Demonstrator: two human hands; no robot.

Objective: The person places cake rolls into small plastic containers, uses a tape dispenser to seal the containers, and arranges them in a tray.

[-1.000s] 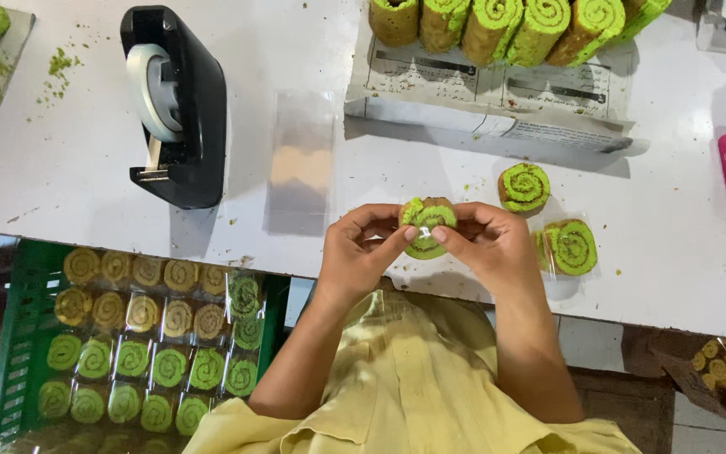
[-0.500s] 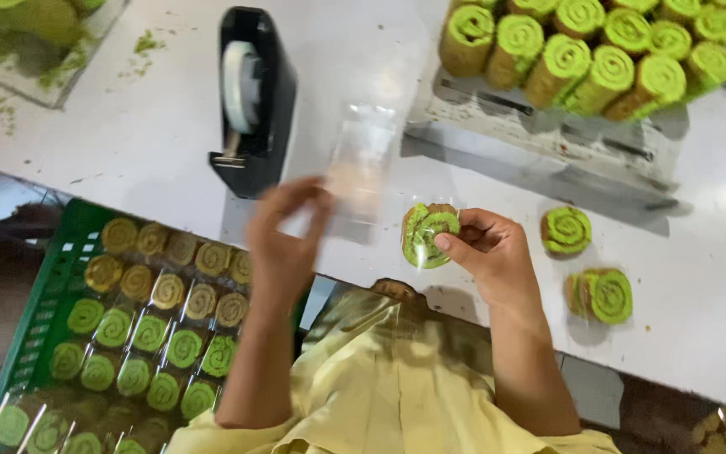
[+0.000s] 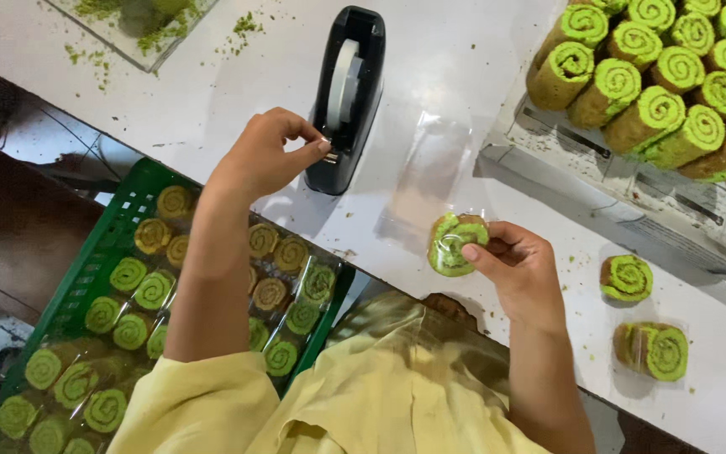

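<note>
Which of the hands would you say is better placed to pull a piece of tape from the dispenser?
The left hand. Its pinched fingertips are right at the cutter end of the black tape dispenser, apparently on the tape end. The right hand is occupied, gripping the wrapped green swirl roll slice farther from the dispenser.

Bright, even light; soft shadows
</note>
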